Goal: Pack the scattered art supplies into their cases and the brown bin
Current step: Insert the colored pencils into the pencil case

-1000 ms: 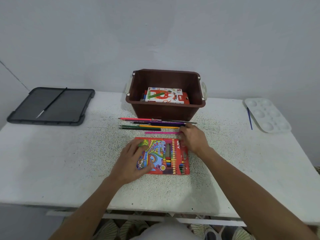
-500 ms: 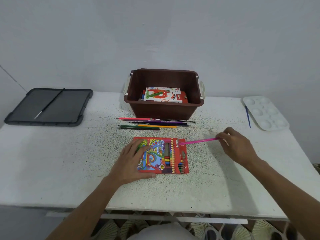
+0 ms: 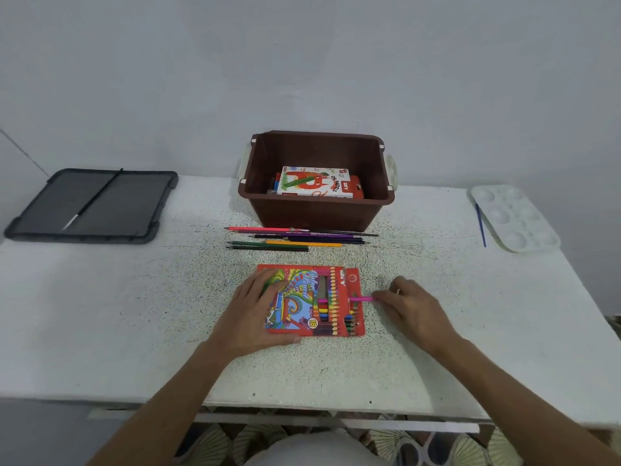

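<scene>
A white table (image 3: 100, 314), its top speckled with fine dark flecks, stands against a plain pale grey wall (image 3: 302, 62), with a dark grey rimmed tray (image 3: 84, 237) lying flat at its far left corner, and below its near edge shows floor tiling (image 3: 215, 445) patterned in fan shapes.

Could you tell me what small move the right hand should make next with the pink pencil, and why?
Probably slide the pink pencil leftward, fully into the flat red cardboard pencil box: its end sticks out of the box's right edge, pinched by the right hand, while the left hand presses the box flat.
</scene>
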{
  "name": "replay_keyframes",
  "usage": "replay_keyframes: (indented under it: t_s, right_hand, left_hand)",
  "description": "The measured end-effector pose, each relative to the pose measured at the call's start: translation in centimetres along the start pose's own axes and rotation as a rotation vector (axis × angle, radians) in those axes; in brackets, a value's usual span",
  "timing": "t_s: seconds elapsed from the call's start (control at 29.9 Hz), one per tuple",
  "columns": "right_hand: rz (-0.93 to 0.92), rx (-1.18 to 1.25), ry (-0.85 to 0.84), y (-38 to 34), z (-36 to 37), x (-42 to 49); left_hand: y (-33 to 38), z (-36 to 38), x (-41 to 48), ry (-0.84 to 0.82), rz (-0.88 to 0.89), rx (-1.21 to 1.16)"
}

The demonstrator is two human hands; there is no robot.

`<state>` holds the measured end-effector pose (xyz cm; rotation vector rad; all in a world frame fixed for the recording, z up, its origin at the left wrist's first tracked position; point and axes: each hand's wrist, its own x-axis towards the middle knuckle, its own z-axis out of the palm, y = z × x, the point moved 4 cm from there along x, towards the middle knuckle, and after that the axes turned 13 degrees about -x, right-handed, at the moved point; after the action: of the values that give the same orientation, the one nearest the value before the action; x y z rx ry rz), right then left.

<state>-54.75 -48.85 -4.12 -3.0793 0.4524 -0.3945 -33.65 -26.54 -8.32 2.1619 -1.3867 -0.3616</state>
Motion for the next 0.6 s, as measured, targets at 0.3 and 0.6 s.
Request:
replay_keyframes:
  t_s: [0.3,0.6]
  right_hand:
    - [0.161,0.286,-0.084,-3.9,2.8,0.5]
    - [0.241,0.341,-0.032,-3.9,2.9,0.3]
  left_hand:
    - [-0.2,0.0,0.0,0.002,0.010,0.009]
    - [-0.2,0.0,0.0,0.039,0.061,0.015]
